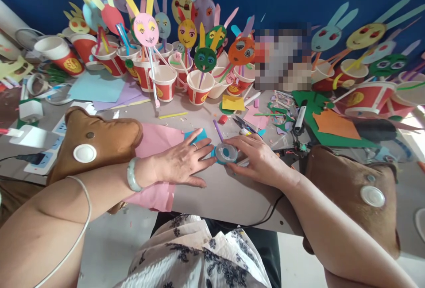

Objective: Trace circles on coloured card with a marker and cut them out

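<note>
Plastic disc [232, 154] sits between right fingers [237, 142], back from tabletop's [229, 197] near edge.

A grey table [212, 195] carries everything. Along its back stand red-and-white paper cups [164, 86]. Light-blue [99, 86] and purple sheets [128, 95] overlap at the left, behind a power strip [41, 159] and a brown cushion [106, 135]. Pink paper [154, 144] reaches over the front edge beside blue paper [195, 136]. Rightward lie scissors [244, 125], paper scraps [280, 109], a green sheet [348, 137] and another brown cushion [347, 190].
</note>
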### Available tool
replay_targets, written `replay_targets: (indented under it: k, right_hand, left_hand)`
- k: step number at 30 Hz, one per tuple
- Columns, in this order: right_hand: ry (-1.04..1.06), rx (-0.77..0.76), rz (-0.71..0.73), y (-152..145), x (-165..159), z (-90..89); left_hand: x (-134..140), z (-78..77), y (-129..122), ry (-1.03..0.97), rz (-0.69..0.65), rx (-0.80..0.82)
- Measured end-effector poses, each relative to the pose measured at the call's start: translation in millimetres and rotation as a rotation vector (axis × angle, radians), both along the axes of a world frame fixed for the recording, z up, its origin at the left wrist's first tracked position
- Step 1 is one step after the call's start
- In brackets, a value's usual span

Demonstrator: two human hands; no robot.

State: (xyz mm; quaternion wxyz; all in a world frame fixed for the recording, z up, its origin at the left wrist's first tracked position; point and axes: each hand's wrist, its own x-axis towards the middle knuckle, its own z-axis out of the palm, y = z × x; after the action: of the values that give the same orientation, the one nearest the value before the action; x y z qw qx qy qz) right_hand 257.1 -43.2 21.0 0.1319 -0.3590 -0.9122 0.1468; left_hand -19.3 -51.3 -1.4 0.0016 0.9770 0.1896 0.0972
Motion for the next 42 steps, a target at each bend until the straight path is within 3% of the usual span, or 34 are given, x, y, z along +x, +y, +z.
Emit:
replay_targets:
  k: [11,31,42]
  right_hand:
    - [0.001,-0.028,-0.042,-0.1,0.7,0.0]
    - [0.026,-0.029,0.021,-2.5,0.3,-2.4]
    - [0.1,-0.115,0.003,-0.8,0.4,-0.4]
  left_hand:
    - [0.2,4.8,-1.1,0.025,-0.007,-0.006]
    - [0.3,6.6,0.9,0.043,-0.018,-0.04]
    - [-1.2,4.2,1.5,-0.009,-0.018,-0.026]
